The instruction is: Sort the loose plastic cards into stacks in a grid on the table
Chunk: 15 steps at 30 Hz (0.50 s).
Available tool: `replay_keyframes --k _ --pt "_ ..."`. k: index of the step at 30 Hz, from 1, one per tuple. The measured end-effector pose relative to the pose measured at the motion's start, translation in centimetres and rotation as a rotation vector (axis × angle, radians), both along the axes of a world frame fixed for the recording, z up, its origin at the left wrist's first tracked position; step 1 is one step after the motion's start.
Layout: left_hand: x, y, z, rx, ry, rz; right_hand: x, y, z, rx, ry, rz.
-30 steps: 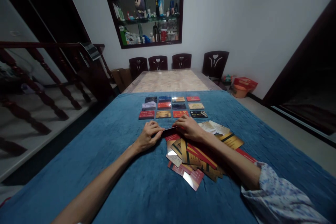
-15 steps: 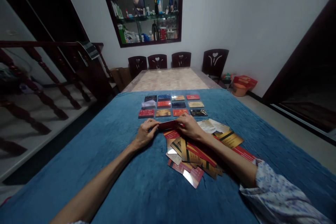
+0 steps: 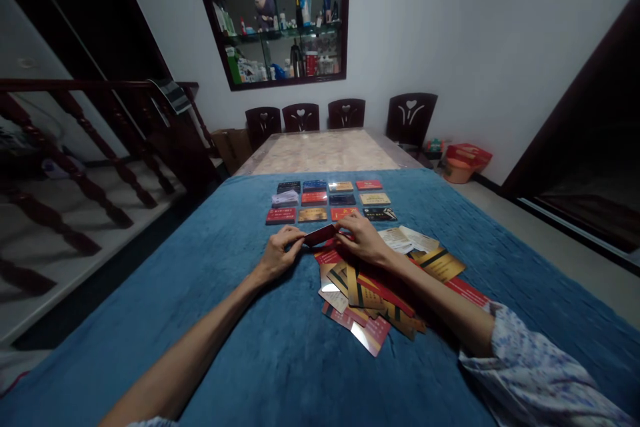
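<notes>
Between my two hands, a dark red card (image 3: 320, 235) is held tilted just above the blue cloth; whether it is one card or a thin stack I cannot tell. My left hand (image 3: 281, 253) pinches its left end, and my right hand (image 3: 364, 238) grips the right end. Under and beside my right forearm lies a loose, overlapping pile of gold, red and pink cards (image 3: 367, 293). White cards (image 3: 397, 240) lie to the right of my right hand. Just beyond my hands, small card stacks sit in rows, among them a red stack (image 3: 281, 215) and a black stack (image 3: 380, 214).
The blue cloth (image 3: 200, 287) covers the near part of a long table, with its stone-like top (image 3: 320, 150) bare at the far end. Dark wooden chairs (image 3: 346, 113) stand behind it. A railing (image 3: 100, 147) runs along the left, and an orange bin (image 3: 457, 170) stands right.
The card in my hands has tilted, its right end now a little higher. Both hands keep their hold, and the cards on the cloth lie as before.
</notes>
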<state>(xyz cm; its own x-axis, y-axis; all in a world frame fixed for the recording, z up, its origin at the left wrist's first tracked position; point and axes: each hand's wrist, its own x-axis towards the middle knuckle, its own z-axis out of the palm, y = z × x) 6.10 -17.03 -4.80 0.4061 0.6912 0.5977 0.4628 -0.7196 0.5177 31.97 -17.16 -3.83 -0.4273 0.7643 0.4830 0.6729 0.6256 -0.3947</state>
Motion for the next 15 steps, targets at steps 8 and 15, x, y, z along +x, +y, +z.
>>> replay_keyframes --k 8,15 --pt "-0.2 0.3 -0.2 -0.022 -0.006 0.029 -1.6 0.2 0.9 0.091 0.177 0.042" --pt "-0.3 0.1 0.1 0.064 -0.099 0.099 -3.9 0.4 2.8 0.388 -0.096 -0.046"
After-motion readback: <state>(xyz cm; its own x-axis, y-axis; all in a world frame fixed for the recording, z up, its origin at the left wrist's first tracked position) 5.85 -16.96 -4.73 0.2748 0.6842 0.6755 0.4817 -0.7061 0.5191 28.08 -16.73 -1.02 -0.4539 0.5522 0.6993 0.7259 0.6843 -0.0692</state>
